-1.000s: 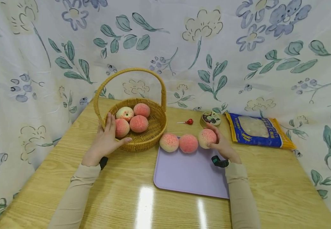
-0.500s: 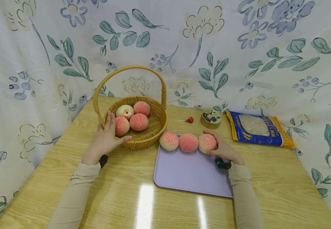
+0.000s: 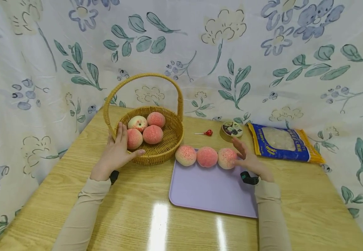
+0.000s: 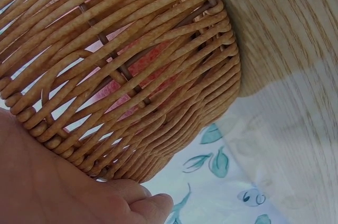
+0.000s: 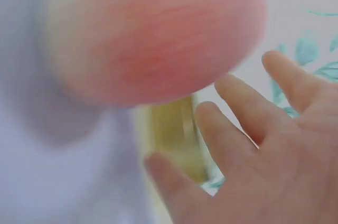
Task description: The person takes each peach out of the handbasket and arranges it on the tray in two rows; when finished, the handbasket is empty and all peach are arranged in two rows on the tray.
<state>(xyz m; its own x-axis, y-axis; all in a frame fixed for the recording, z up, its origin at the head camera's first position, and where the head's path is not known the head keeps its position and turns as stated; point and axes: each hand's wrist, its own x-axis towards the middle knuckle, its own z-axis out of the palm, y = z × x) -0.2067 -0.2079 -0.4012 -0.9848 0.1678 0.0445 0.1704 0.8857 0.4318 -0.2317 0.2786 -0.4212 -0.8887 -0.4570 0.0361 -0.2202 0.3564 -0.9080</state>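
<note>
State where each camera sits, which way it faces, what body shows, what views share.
Head: on the head, facing forward and down at the basket and lilac tray; left hand, right hand and sleeves show.
Left wrist: on that wrist, facing the basket's woven side; part of the left hand shows, bottom left.
Right wrist: on that wrist, facing a blurred peach; the right hand shows, lower right.
Shared: head and left wrist both show the basket and left hand.
</note>
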